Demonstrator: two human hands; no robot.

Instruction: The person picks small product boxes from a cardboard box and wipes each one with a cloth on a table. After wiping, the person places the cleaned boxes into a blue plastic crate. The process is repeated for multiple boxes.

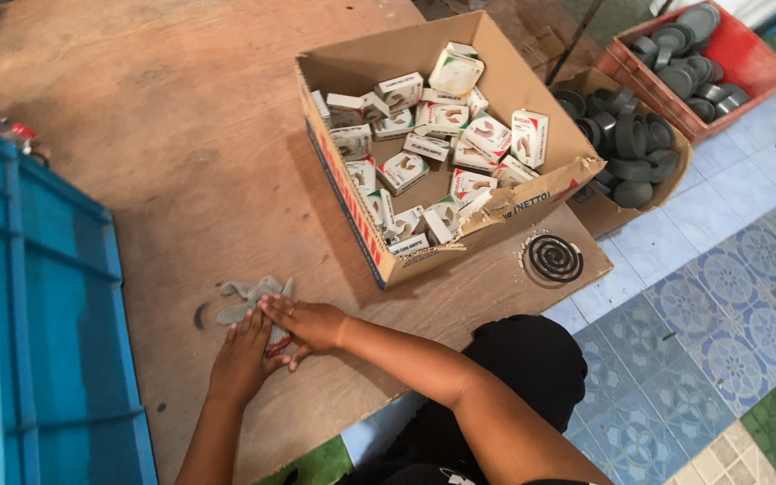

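A grey work glove point(249, 301) lies flat on the brown wooden table point(163, 153) near its front edge. My left hand point(242, 357) rests on the glove's lower part, fingers pointing up. My right hand point(307, 323) lies across it from the right, palm down, fingers pressed on the glove. A bit of red shows between the two hands. Beyond the hands stands an open cardboard box point(352, 193) holding several small white cartons point(437, 144).
A blue plastic crate point(56, 305) fills the left edge. A dark spiral coil point(555, 258) lies at the table's right corner. On the tiled floor at right, a cardboard box point(626, 135) and a red crate point(747, 58) hold dark round coils.
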